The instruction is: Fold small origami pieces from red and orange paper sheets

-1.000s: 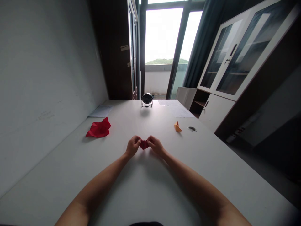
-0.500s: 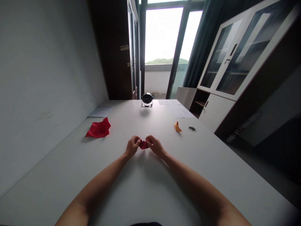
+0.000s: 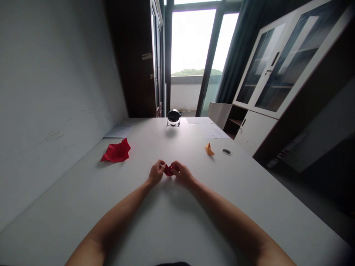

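A small folded piece of red paper (image 3: 168, 171) is held between my two hands, over the middle of the white table. My left hand (image 3: 157, 171) pinches its left side between thumb and fingers. On the other side, my right hand (image 3: 181, 171) is closed on the paper's right part, with the fingertips curled over it and covering some of the folds. Farther left lies a larger creased sheet of red paper (image 3: 116, 151). A small orange folded-paper figure (image 3: 209, 149) stands to the right, beyond my right hand.
The white table (image 3: 172, 221) runs along a wall at left. A round black object on a metal stand (image 3: 173, 116) is at the far end. Flat paper sheets (image 3: 212, 130) lie far right, another sheet (image 3: 118, 131) far left. A round cable hole (image 3: 226, 152) is near the right edge.
My right hand has shifted slightly left and its fingers now reach further over the small red paper. My left hand keeps its pinch in nearly the same spot.
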A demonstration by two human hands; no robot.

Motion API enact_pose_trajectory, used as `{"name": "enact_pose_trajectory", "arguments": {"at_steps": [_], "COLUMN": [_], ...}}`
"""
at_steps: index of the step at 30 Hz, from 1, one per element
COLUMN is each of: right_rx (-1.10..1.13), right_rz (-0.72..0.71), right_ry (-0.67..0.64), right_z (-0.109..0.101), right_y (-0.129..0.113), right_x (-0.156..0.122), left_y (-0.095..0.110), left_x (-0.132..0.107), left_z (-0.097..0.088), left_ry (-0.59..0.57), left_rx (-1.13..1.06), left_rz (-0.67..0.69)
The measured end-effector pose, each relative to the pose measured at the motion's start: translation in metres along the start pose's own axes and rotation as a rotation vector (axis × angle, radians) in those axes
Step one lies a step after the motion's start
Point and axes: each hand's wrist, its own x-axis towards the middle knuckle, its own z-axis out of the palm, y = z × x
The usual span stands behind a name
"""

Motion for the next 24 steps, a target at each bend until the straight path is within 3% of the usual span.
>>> {"name": "enact_pose_trajectory", "arguments": {"at_steps": [9, 19, 24], "right_rx": [-0.098, -0.239, -0.364], "right_rz": [-0.061, -0.153, -0.207], "right_ry": [0.016, -0.160, -0.155], "right_z": [-0.002, -0.005, -0.007], "right_y": [-0.003, -0.001, 0.002], "right_x": [0.000, -0.003, -0.002], "left_y": [0.002, -0.011, -0.010], "left_x": [0.000, 0.007, 0.008], "left_z": [-0.001, -0.006, -0.010], "left_ry": [0.032, 0.148, 0.120], "left_rx": [0.008, 0.056, 0.169], "left_rz": [-0.022, -0.116, -0.135]}}
